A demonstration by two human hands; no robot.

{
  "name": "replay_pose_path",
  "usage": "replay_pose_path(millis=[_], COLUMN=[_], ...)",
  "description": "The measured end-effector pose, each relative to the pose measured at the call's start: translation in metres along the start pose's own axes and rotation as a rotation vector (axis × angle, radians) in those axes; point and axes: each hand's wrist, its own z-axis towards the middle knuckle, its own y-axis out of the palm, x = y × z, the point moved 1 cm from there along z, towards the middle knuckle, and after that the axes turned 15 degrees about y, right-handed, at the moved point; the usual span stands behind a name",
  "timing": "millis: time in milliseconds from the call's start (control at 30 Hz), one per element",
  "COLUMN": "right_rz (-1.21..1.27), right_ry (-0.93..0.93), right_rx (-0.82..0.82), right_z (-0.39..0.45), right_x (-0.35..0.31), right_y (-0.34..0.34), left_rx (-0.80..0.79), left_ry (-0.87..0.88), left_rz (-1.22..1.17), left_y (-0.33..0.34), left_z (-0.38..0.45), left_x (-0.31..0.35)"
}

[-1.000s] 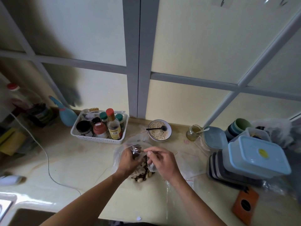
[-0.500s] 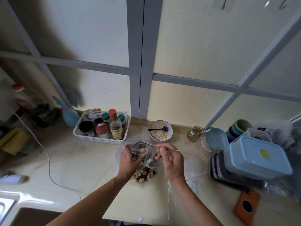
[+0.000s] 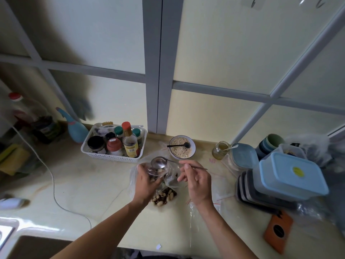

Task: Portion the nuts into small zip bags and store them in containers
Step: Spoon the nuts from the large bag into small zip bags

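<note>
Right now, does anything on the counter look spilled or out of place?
Nothing looks spilled. The nuts appear to lie inside the clear bag, not loose on the counter. A small white scrap sits near the front edge.

A polished, mirror-bright metal spoon [image 3: 158, 162] gleams over a thin, clear, crinkled plastic zip bag [image 3: 169, 176]. The pale yellow stone-look countertop [image 3: 89, 186] is smooth and glossy. The white perforated plastic basket [image 3: 112, 157] looks matt, as does the light-blue plastic container lid [image 3: 293, 173]. The small jar [image 3: 220, 150] is clear glass.
</note>
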Motion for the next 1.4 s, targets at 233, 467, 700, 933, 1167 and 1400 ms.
replay_pose_path(millis=[233, 467, 700, 933, 1167, 1400], right_rz=[-0.067, -0.183, -0.642, -0.694, -0.78, -0.636], right_ry=[-0.058, -0.1, -0.116, 0.109, 0.02, 0.013], right_rx=[0.012, 0.185, 0.044, 0.104, 0.211, 0.148], right_z=[0.002, 0.008, 0.015, 0.025, 0.038, 0.029], right_x=[0.003, 0.01, 0.05, 0.073, 0.061, 0.077], right_y=[0.001, 0.0, 0.008, 0.023, 0.037, 0.05], left_rx=[-0.024, -0.187, -0.256, -0.24, -0.258, -0.307], left_ry=[0.003, -0.101, -0.185, -0.244, -0.189, -0.105], left_rz=[0.016, 0.181, 0.356, 0.424, 0.4, 0.339], left_y=[0.003, 0.004, 0.003, -0.003, -0.007, -0.007], left_z=[-0.002, 0.001, -0.003, 0.004, 0.014, 0.016], left_x=[0.005, -0.021, -0.026, -0.021, -0.029, -0.019])
